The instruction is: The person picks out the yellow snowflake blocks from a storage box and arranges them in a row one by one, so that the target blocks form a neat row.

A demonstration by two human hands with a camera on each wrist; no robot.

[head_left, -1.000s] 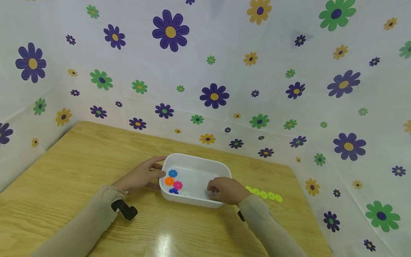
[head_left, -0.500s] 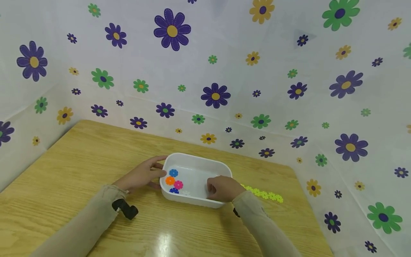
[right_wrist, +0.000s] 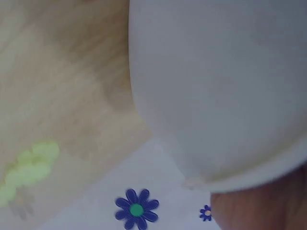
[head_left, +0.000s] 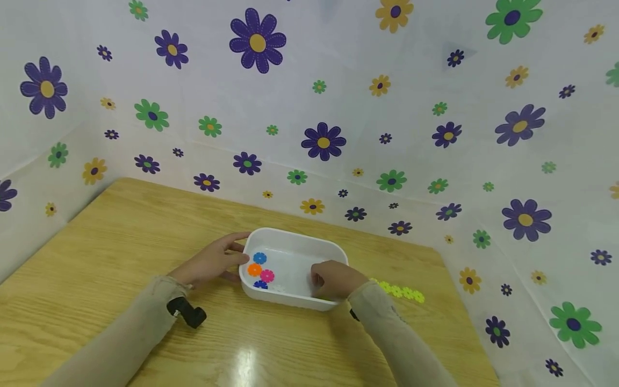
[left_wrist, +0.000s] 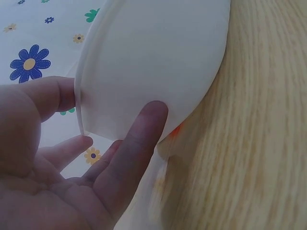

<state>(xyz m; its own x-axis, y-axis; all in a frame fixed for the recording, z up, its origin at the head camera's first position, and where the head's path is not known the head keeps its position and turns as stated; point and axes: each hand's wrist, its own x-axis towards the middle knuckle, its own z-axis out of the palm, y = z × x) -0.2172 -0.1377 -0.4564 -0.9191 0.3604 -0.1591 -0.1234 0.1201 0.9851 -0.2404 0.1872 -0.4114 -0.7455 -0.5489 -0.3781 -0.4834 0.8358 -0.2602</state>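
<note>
A white plastic tub (head_left: 290, 302) stands on the wooden table. My left hand (head_left: 216, 262) grips its left end, the thumb at the rim and fingers against the outer wall (left_wrist: 144, 62). My right hand (head_left: 337, 279) reaches over the right end into the tub, fingers bent down; its fingertips are hidden, so I cannot tell what they hold. A trace of yellow-green shows just under them. At the tub's left end lie several notched flower-shaped discs: a light blue disc (head_left: 259, 258), an orange disc (head_left: 254, 270), a pink disc (head_left: 267, 276) and a dark blue disc (head_left: 260, 285).
A chain of joined yellow discs (head_left: 408, 293) lies on the table right of the tub, partly behind the right wrist. The wooden table (head_left: 145, 231) runs back to a white flower-printed sheet (head_left: 280, 102) that rises behind and at both sides. Each wrist wears a black strap.
My right hand has shifted slightly left and deeper into the tub, its fingers bending further down. The left hand keeps its grip on the tub. The discs and yellow chain stay put.
</note>
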